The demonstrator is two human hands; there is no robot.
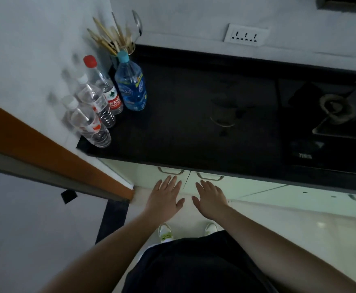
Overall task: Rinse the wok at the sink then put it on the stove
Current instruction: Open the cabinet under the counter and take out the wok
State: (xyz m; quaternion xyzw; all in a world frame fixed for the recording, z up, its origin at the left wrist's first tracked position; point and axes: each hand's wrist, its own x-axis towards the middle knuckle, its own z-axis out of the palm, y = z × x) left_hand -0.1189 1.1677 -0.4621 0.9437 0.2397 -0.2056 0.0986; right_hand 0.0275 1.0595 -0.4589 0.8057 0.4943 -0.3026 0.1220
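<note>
Below the near edge of the black countertop (183,115), both hands out in front, palms down, fingers spread and straight, holding nothing: left hand (166,197) just beside right hand (209,198), thumbs nearly meeting, over the pale cabinet doors (246,185) and their handles. No wok anywhere in view, and no sink either; so impossible to say which way the wok lies from the hands, how its handle runs, or what it looks like. Only the task's end point visible: gas stove (333,115) set into the counter at far right, burner bare, nearer the right hand than the left. Judging from that, wok and sink probably off-frame, most likely further right, and a turn of the head needed first. At far left against the wall: four plastic bottles (109,96), one blue, and a holder of chopsticks (111,39). Wall socket (245,35) above the counter.
</note>
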